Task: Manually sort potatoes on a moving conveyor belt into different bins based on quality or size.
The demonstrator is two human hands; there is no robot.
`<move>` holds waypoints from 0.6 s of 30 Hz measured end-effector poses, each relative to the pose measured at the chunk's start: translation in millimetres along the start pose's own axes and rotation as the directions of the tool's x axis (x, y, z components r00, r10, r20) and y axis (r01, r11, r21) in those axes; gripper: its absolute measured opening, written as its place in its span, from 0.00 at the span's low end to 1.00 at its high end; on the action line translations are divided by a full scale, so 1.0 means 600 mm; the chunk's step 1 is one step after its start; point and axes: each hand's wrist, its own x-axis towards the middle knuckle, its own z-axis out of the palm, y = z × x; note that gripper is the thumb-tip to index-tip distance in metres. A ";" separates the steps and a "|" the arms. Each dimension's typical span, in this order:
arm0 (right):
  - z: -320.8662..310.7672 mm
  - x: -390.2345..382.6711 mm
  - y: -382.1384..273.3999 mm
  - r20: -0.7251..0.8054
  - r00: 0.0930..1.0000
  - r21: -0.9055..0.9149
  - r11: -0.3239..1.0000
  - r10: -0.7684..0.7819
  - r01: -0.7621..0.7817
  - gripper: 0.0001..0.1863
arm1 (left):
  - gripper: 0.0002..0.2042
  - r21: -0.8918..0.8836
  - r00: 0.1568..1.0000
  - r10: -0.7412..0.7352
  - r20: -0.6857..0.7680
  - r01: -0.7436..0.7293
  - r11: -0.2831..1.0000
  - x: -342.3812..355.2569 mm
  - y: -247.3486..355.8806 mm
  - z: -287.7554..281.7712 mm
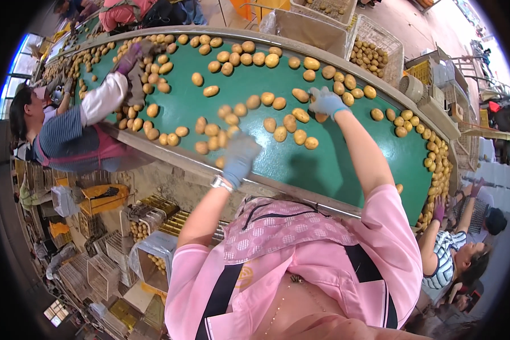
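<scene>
Loose potatoes (289,122) lie scattered across a green conveyor belt (178,105). My right hand (327,103), in a blue-grey glove, reaches over the middle of the belt with its fingers curled round a potato (321,118) that partly shows beneath them. Nearer the belt's front edge is my gloved left hand (242,154), with a watch (221,183) at its wrist. Motion smears its fingers, so their grip is unclear. A blurred cluster of potatoes (212,130) lies just beyond and left of it, and one potato (220,162) sits against its side.
A co-worker's gloved hand (131,56) reaches over the belt at left. Another person's purple-gloved hand (439,208) is by potatoes at the right end. A metal rail (277,182) edges the near side. Beyond the belt stands a crate of potatoes (374,54); more crates (103,275) stand lower left.
</scene>
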 end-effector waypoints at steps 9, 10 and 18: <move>0.139 -0.241 -0.066 -0.181 0.981 0.101 0.993 0.073 -0.055 0.24 | 0.17 -0.001 0.870 -0.096 -0.484 0.109 0.994 0.111 -0.086 -0.121; 0.142 -0.254 -0.071 -0.198 0.975 0.154 0.985 0.104 -0.074 0.25 | 0.18 -0.170 0.856 0.005 -0.517 -0.109 0.979 0.155 -0.049 -0.124; 0.105 -0.339 -0.086 -0.040 0.965 0.713 0.683 0.261 -0.155 0.32 | 0.25 -0.064 0.925 0.354 0.136 -0.348 0.935 0.357 0.068 -0.063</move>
